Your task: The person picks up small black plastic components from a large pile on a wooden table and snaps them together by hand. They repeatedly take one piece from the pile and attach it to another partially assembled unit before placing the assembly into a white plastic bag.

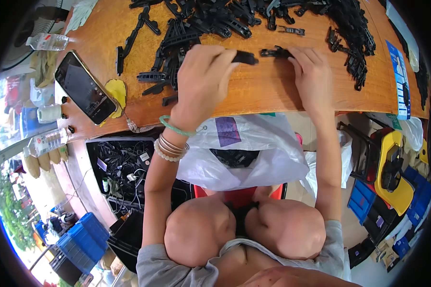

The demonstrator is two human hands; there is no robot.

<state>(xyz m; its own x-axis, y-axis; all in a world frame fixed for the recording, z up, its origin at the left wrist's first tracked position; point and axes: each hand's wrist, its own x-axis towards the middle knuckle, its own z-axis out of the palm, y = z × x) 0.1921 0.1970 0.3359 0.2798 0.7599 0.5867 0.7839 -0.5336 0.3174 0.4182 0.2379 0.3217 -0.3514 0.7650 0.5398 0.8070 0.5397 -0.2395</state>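
Observation:
My left hand [202,79], with bangles and beads at the wrist, pinches a short black plastic part [245,58] over the wooden table. Facing it, my right hand [312,76] grips another black plastic part [275,52], slimmer and with an open frame. The two parts are held apart with a small gap between their ends. A heap of black plastic parts [220,21] lies beyond and beside my left hand. To the right of my right hand spreads a second pile of linked black parts [349,38]. One loose black part [292,30] rests between the piles.
A phone [86,88] lies at the table's left, beside a yellow cloth [116,95] and a plastic bottle [48,42]. Between my knees and the table edge, a white sack [244,167] hangs open with dark contents. A black crate [93,158] stands lower left; a yellow chair [392,177], right.

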